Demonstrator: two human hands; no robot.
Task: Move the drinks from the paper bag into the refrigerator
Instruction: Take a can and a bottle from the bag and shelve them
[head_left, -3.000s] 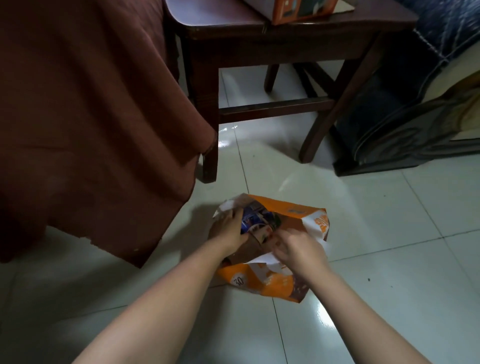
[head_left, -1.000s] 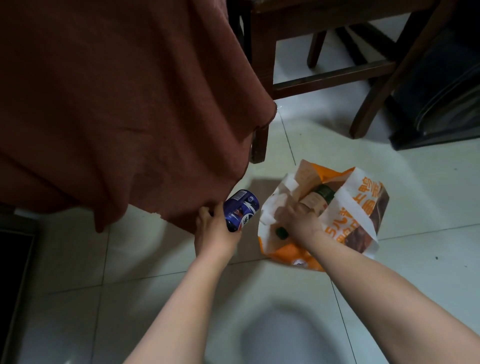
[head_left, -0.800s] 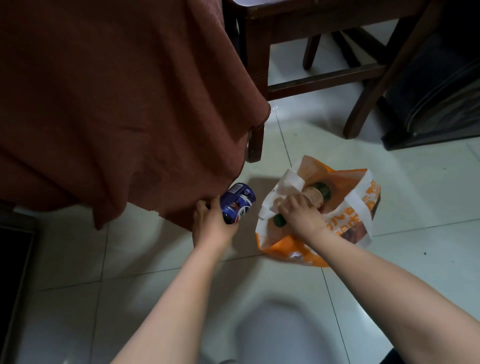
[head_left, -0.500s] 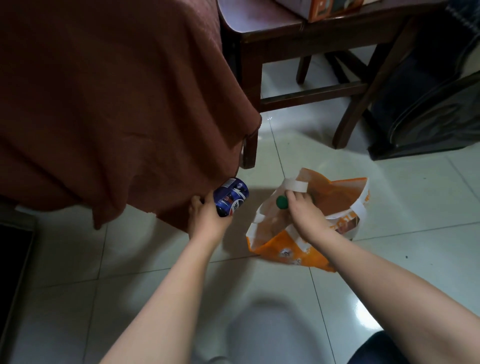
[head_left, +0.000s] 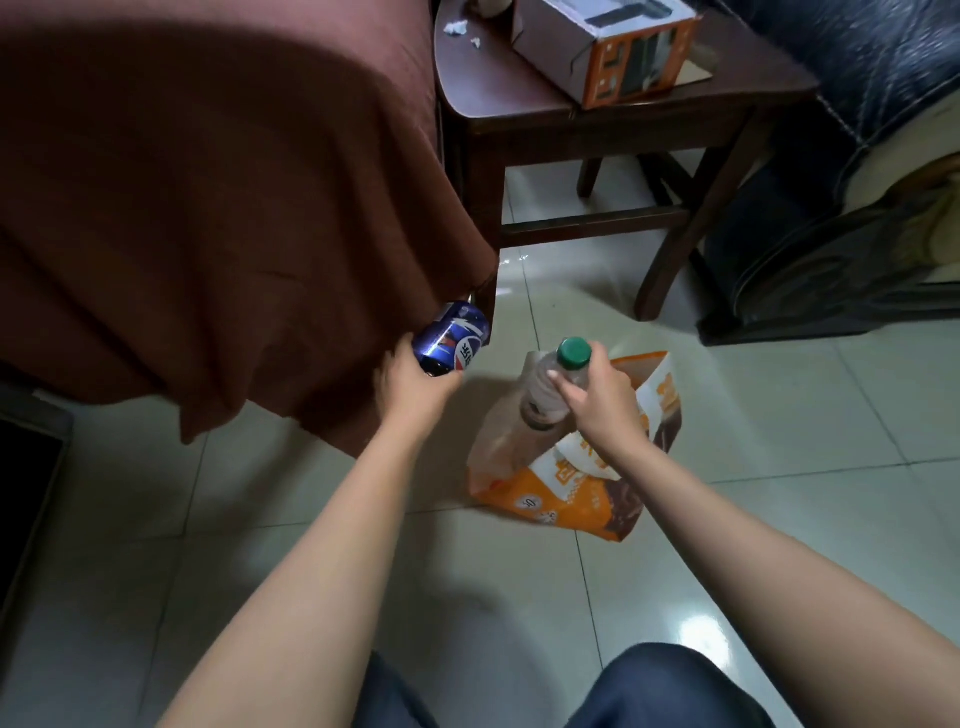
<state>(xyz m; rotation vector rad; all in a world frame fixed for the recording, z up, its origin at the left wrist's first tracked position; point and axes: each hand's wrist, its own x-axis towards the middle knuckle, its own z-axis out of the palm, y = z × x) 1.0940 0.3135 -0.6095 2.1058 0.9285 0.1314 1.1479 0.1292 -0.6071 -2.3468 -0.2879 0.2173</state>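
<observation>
Unloading is the step in hand. The left hand (head_left: 415, 387) grips a blue soda can (head_left: 451, 338) by its lower end. The can leans, its long axis pointing up and away from the palm. The right hand (head_left: 597, 400) clasps a green-capped bottle (head_left: 550, 384) near the neck, roughly upright, cap uppermost, over the mouth of the paper bag (head_left: 566, 483) beneath it. Next, I judge, both drinks need carrying to the refrigerator, which is not in view.
</observation>
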